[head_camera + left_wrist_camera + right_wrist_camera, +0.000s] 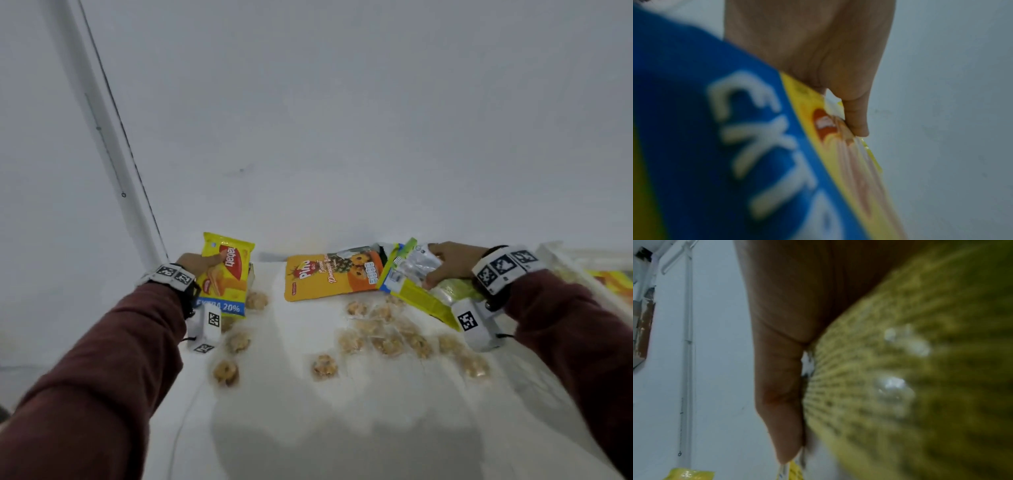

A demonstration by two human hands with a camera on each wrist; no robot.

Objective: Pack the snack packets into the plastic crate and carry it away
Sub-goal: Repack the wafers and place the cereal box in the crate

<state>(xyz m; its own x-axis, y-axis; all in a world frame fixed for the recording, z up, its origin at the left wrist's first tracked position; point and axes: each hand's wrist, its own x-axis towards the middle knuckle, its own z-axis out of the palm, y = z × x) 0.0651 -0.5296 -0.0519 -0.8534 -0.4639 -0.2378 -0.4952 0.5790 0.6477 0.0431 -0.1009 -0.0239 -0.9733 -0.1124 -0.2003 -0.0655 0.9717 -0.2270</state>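
Left hand point(198, 262) grips the yellow wafer packet point(224, 279), thumb across its front, fingers hidden behind. Right hand point(448, 262) clutches the green-and-silver packet point(416, 274), blurred close-up. Orange pineapple packet point(334, 275) lies on the white table point(342, 428). Crate point(589, 270) cut off at right edge.

Your head view looks down and forward over the white table point(342, 411) toward the wall. Your wrist views sit tight against each palm, blurred by closeness. Head and left wrist share the yellow wafer packet point(224, 277) point(838, 146).
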